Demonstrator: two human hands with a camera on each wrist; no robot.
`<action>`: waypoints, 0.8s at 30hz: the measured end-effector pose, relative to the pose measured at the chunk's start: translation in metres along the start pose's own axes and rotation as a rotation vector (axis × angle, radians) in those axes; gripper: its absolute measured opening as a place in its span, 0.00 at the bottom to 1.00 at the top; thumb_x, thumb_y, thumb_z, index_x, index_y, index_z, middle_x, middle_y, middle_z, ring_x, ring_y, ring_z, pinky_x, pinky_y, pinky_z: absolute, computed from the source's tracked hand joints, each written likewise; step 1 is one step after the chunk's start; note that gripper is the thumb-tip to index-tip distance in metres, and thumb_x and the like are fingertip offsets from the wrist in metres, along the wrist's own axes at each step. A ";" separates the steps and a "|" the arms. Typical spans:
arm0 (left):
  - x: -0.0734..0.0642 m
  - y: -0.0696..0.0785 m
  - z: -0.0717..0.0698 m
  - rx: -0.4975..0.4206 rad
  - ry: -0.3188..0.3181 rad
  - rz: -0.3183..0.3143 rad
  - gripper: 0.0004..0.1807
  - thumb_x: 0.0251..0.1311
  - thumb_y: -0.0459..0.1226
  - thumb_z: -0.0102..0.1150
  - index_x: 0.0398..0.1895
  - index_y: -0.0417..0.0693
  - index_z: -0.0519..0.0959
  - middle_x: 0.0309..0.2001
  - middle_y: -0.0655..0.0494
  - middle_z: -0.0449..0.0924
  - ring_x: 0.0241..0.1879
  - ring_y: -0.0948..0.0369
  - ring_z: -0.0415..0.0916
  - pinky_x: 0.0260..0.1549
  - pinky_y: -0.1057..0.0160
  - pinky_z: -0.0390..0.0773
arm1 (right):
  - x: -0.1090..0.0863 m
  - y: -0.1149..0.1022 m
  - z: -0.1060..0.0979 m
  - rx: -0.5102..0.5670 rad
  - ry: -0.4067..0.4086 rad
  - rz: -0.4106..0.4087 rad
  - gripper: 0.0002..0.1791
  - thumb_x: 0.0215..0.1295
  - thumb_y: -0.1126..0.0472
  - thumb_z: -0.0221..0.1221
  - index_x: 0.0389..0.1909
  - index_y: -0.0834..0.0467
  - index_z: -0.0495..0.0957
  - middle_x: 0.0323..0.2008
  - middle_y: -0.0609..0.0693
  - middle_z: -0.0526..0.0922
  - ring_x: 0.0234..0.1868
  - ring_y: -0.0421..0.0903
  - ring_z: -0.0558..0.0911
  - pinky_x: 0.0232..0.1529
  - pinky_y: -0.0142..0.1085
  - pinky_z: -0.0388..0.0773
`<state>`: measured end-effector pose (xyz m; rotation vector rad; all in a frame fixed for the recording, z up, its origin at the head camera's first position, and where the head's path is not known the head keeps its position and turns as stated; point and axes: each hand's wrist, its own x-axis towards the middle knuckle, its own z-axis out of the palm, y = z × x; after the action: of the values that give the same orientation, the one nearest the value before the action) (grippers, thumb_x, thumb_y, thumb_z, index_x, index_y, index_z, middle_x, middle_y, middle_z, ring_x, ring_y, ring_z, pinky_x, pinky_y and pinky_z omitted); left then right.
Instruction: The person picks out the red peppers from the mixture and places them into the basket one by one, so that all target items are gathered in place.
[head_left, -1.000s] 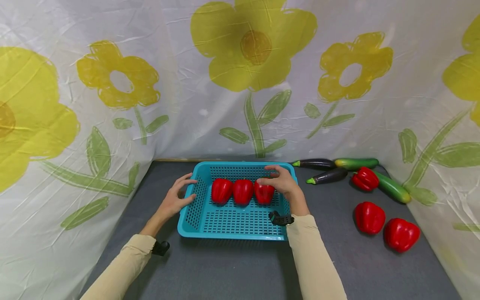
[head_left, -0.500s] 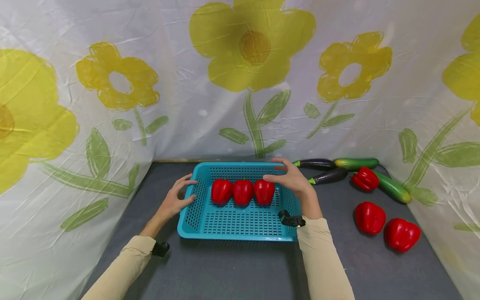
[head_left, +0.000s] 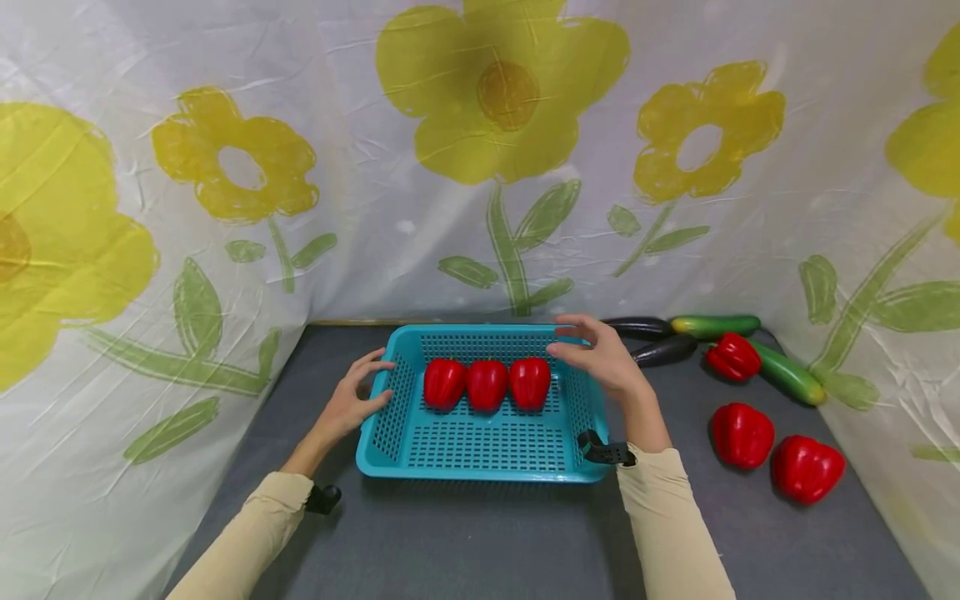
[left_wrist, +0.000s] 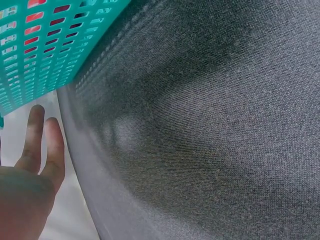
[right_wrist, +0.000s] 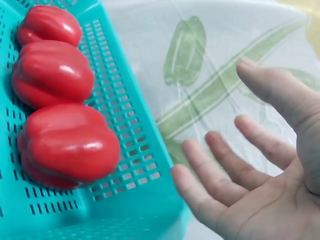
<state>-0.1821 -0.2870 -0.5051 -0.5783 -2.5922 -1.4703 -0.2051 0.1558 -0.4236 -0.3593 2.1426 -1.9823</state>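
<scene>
Three red bell peppers (head_left: pixel 487 386) stand side by side in a blue perforated plastic basket (head_left: pixel 480 477). My left hand (head_left: pixel 351 404) is at the basket's left side, its spread fingertips right at the rim. In the left wrist view two fingers (left_wrist: pixel 54 150) extend beside the basket's outer wall. My right hand (head_left: pixel 613 360) hovers over the basket's right rim, fingers apart and loosely bent, holding nothing. The right wrist view shows its palm side and spread fingers (right_wrist: pixel 220 185), with the nearest bell pepper (right_wrist: pixel 70 145) inside the basket to their left.
Right of the basket lie two dark eggplants (head_left: pixel 663 351), a green cucumber (head_left: pixel 716 327) at the back and another cucumber (head_left: pixel 787 375). A red bell pepper (head_left: pixel 732 357) lies by them, two more bell peppers (head_left: pixel 742 435) nearer the front. A flowered curtain (head_left: pixel 360 208) encloses the dark table (head_left: pixel 465 542).
My right hand has let go of the rightmost bell pepper and moved right, to the basket's right rim. The pepper stays beside the other two. My left hand has stayed in place.
</scene>
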 end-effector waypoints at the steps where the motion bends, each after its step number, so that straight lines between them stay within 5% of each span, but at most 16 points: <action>1: 0.000 -0.001 0.000 0.001 0.001 -0.002 0.23 0.66 0.27 0.63 0.64 0.37 0.74 0.76 0.39 0.54 0.70 0.39 0.56 0.59 0.32 0.65 | -0.001 0.000 -0.001 -0.004 0.009 -0.020 0.29 0.70 0.65 0.64 0.69 0.62 0.70 0.66 0.64 0.72 0.60 0.60 0.76 0.60 0.53 0.73; 7: 0.000 -0.003 0.001 -0.003 0.009 0.001 0.24 0.65 0.27 0.64 0.64 0.37 0.74 0.76 0.39 0.55 0.70 0.39 0.57 0.59 0.31 0.65 | -0.006 0.002 -0.006 0.019 0.082 -0.094 0.21 0.71 0.65 0.63 0.62 0.64 0.75 0.57 0.61 0.79 0.52 0.53 0.82 0.55 0.44 0.78; 15: 0.001 -0.002 0.000 -0.010 0.007 -0.008 0.23 0.65 0.26 0.63 0.64 0.36 0.74 0.76 0.38 0.55 0.69 0.39 0.58 0.59 0.32 0.65 | -0.015 0.008 -0.017 0.088 0.149 -0.164 0.15 0.73 0.68 0.59 0.57 0.69 0.76 0.50 0.60 0.82 0.49 0.49 0.84 0.53 0.43 0.79; 24: 0.001 -0.001 0.001 -0.010 0.012 -0.010 0.24 0.65 0.26 0.63 0.65 0.36 0.74 0.76 0.38 0.54 0.69 0.39 0.58 0.58 0.31 0.66 | -0.028 0.011 -0.034 0.285 0.233 -0.213 0.12 0.73 0.67 0.60 0.53 0.68 0.77 0.45 0.57 0.83 0.46 0.49 0.85 0.53 0.43 0.80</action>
<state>-0.1829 -0.2866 -0.5066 -0.5563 -2.5843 -1.4857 -0.1894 0.1977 -0.4327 -0.3343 1.9735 -2.5231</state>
